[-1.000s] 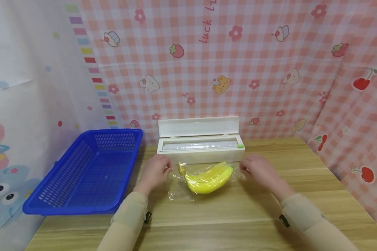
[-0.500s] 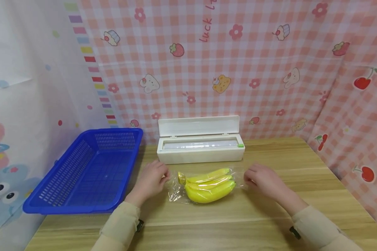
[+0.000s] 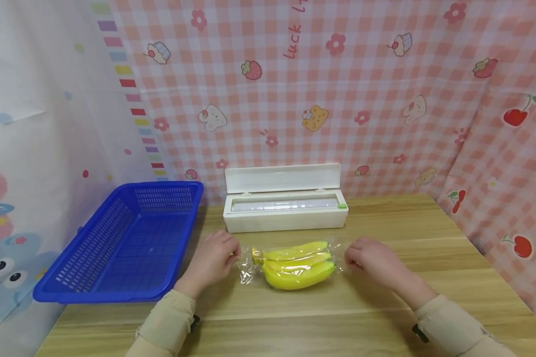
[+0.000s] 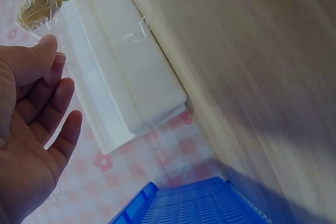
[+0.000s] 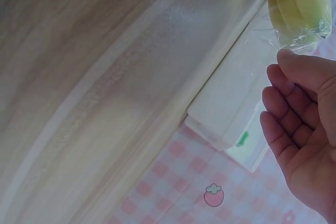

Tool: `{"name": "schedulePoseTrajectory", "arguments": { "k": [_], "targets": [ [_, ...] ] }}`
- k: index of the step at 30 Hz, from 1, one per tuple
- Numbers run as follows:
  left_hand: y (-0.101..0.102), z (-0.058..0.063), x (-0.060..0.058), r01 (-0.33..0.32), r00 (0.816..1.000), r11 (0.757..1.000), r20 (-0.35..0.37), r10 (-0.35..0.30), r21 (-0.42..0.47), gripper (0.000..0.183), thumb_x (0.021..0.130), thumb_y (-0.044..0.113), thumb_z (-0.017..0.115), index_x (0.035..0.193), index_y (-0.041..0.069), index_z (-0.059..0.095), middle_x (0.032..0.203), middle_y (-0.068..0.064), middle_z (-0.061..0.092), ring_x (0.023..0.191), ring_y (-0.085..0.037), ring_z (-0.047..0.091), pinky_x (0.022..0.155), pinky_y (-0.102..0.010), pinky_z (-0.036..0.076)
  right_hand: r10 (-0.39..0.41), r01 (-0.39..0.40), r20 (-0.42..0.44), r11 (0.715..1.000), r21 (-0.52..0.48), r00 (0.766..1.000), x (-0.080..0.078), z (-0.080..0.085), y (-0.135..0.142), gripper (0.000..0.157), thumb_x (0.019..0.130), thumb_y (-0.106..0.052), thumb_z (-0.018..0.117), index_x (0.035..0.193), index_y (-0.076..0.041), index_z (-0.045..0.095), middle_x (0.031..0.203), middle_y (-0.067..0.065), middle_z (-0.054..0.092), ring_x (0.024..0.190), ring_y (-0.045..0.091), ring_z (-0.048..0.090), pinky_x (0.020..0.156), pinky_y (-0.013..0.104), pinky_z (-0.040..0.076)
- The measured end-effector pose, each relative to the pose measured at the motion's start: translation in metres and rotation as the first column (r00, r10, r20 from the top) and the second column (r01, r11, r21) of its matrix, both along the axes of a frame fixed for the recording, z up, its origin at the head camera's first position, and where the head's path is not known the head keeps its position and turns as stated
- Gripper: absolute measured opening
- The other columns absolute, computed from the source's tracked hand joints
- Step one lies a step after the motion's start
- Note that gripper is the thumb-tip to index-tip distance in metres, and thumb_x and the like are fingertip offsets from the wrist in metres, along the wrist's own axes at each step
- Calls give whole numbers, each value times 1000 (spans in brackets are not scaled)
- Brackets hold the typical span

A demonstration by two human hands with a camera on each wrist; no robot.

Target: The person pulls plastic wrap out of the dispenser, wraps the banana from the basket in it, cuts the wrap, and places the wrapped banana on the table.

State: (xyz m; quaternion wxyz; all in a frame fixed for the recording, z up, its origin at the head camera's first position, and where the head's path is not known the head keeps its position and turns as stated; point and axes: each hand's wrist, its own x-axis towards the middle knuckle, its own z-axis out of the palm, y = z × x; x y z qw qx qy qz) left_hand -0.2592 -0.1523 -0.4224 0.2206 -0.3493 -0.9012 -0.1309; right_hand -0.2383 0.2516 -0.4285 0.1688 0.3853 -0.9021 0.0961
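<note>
A bunch of yellow bananas (image 3: 298,270) lies mid-table, wrapped in clear cling film (image 3: 246,272). The film sticks out at both ends of the bunch. At the stem end my left hand (image 3: 212,259) pinches the film between thumb and forefinger; its other fingers are loosely bent in the left wrist view. By the banana tips, my right hand (image 3: 377,262) pinches the opposite end of the film the same way. Behind the bunch stands a white cling film dispenser (image 3: 286,223), lid raised, with a roll inside.
A blue plastic basket (image 3: 102,297) stands at the left of the wooden table (image 3: 303,322), beside my left hand. A checked cloth (image 3: 272,99) hangs close behind the dispenser.
The wrapped bananas have come nearer to me and turned, so several fingers of the bunch now show. My hands have drawn back from the dispenser with them; the last half second shows little motion.
</note>
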Motion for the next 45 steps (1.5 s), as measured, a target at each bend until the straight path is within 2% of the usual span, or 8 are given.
{"name": "schedulePoseTrajectory", "arguments": {
  "k": [11,15,19,25,30,36,41,45],
  "targets": [
    [-2,-1,-5,20,999,999,-41,-21,-36,27,71,5,84,75,17,61,79,4,61,81,-19,56,72,-37,47,-14,11,49,999,49,999,0,0,-1,25,75,-4,82,74,-19,62,76,-11,55,73,11,52,65,32,50],
    [-5,1,-4,34,999,998,-34,-36,-59,27,69,7,85,76,17,62,80,4,61,83,-20,56,75,-39,47,-11,6,100,999,50,995,0,8,4,20,75,-8,83,75,-19,66,77,-11,58,74,11,55,65,33,51],
    [-7,4,-1,36,999,998,-34,-38,-59,25,71,11,86,77,15,63,81,3,61,83,-21,58,78,-41,49,-21,19,97,999,28,995,1,20,8,22,76,-9,83,75,-21,65,78,-12,58,72,10,55,62,32,50],
    [0,11,9,3,1000,1000,-5,-3,16,21,74,11,86,82,12,67,83,1,66,83,-22,61,80,-42,50,-40,40,54,999,-4,998,-1,31,4,18,77,-9,83,79,-20,68,80,-10,60,73,11,59,63,32,52],
    [9,17,20,-22,999,998,-26,24,66,20,76,14,85,87,11,70,85,-1,70,84,-24,65,77,-44,52,-64,67,98,997,-24,993,-3,36,-4,11,82,-16,81,88,-16,71,88,-8,66,83,14,63,72,37,54],
    [22,26,34,-93,994,987,-38,99,133,25,78,16,84,99,8,72,94,-5,72,89,-26,67,80,-44,54,-69,77,139,995,-55,988,-5,41,-14,16,84,-16,79,97,-12,71,93,-5,67,88,16,64,78,40,55],
    [36,29,46,-97,994,983,-34,103,159,31,80,15,82,107,3,70,100,-12,72,93,-31,67,82,-44,55,-57,66,134,995,-68,989,-7,40,-21,20,85,-15,78,102,-10,71,97,-1,69,91,20,65,80,42,55],
    [45,26,54,-98,994,985,-29,103,145,41,81,18,81,114,-1,67,108,-17,71,98,-34,67,85,-45,56,-57,68,156,995,-67,986,-10,38,-26,21,86,-16,77,105,-9,71,101,1,69,97,24,65,85,45,54]
  ]
}}
